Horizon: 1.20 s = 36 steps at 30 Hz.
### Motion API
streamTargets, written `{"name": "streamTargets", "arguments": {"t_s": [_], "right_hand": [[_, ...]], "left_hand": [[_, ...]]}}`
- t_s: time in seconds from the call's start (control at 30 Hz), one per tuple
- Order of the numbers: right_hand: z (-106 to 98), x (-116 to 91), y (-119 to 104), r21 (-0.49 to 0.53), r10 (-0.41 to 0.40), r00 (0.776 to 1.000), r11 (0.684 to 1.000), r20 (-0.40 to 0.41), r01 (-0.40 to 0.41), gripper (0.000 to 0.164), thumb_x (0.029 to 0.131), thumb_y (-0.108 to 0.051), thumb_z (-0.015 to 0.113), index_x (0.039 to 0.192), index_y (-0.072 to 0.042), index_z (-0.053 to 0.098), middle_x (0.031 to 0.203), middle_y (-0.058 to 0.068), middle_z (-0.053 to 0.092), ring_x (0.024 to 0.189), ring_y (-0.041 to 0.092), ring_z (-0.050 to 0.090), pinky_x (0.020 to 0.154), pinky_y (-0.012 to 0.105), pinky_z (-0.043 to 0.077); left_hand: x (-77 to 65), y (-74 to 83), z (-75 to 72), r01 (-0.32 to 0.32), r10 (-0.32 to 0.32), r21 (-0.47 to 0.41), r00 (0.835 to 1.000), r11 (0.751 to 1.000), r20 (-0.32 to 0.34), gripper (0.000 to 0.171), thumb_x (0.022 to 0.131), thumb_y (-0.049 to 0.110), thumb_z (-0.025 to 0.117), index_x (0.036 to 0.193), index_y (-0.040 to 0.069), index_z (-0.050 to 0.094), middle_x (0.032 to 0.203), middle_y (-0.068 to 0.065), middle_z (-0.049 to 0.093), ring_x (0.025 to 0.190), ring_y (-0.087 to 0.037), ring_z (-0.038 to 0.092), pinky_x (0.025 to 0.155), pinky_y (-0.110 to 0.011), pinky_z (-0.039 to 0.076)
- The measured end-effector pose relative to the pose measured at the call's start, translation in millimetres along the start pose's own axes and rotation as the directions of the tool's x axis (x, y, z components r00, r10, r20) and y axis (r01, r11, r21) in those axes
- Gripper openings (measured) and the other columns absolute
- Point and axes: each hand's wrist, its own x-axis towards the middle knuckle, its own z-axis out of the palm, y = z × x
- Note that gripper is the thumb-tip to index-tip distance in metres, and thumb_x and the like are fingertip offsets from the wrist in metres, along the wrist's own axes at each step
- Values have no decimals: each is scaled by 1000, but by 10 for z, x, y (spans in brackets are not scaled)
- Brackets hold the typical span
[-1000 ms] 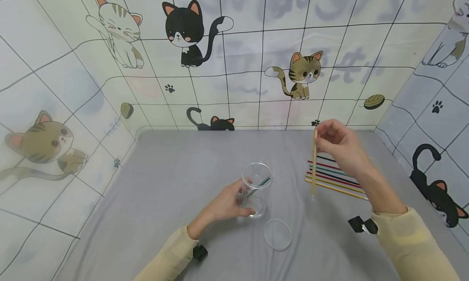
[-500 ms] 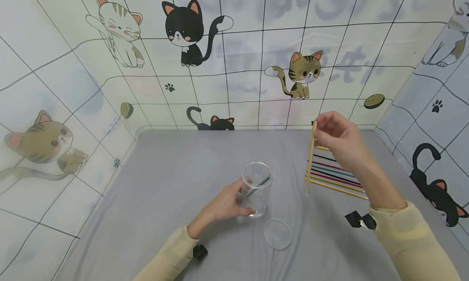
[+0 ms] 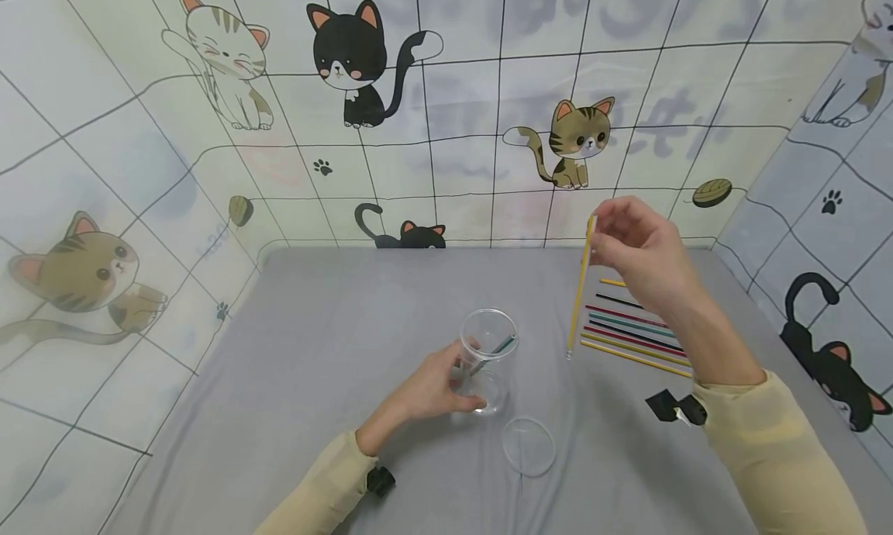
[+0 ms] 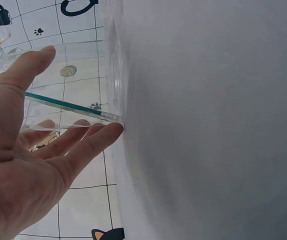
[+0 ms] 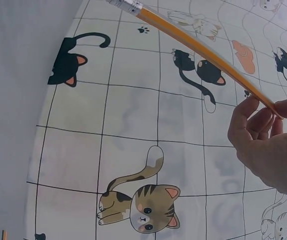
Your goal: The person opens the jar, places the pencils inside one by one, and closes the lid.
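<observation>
My left hand (image 3: 432, 388) grips a clear glass cup (image 3: 494, 395) low on its side, thumb and fingers round it. Inside leans a green pencil (image 3: 497, 348); in the left wrist view this green pencil (image 4: 63, 104) slants through the clear wall to the base. Over to the right, my right hand (image 3: 645, 256) pinches a yellow pencil (image 3: 578, 302) near its upper end. It hangs almost upright in the air, with its silver ferrule (image 5: 129, 5) and eraser end pointing down. A gap separates this pencil from the cup.
Several pencils (image 3: 631, 329), yellow, black, red and green, lie in a row beneath my right forearm. A clear round lid (image 3: 554, 448) lies on the grey cloth (image 3: 335, 310) in front of the cup. Cat-printed cloth walls (image 3: 460, 108) enclose the back and sides.
My right hand has risen and moved left with the yellow pencil, whose lower end has swung left, away from the row. The left hand and cup have stayed put.
</observation>
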Motion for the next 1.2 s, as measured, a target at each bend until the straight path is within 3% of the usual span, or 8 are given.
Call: {"name": "streamTargets", "arguments": {"t_s": [0.5,1.0,1.2], "right_hand": [[128,101,-92,136,-118,993,984,26,113,24,94,18,48,106,0,57,95,10,56,85,21,56,75,30,57],[266,121,-195,218,-128,991,967,-36,132,26,93,19,48,106,-1,58,91,10,54,81,22,56,73,32,56],[318,136,-243,288,-171,985,942,-35,174,24,93,19,47,105,0,57,91,11,55,81,22,56,72,33,56]], "left_hand": [[0,-33,9,-4,4,-15,1000,1000,7,63,74,11,89,124,8,51,126,-9,58,106,-26,60,79,-24,56],[-2,-33,9,14,-13,-35,1000,999,14,65,74,10,89,126,7,51,126,-9,59,107,-26,60,79,-24,56],[4,-29,9,15,-14,-28,1000,1000,13,63,74,10,89,125,8,51,127,-8,58,106,-26,60,79,-24,56]]}}
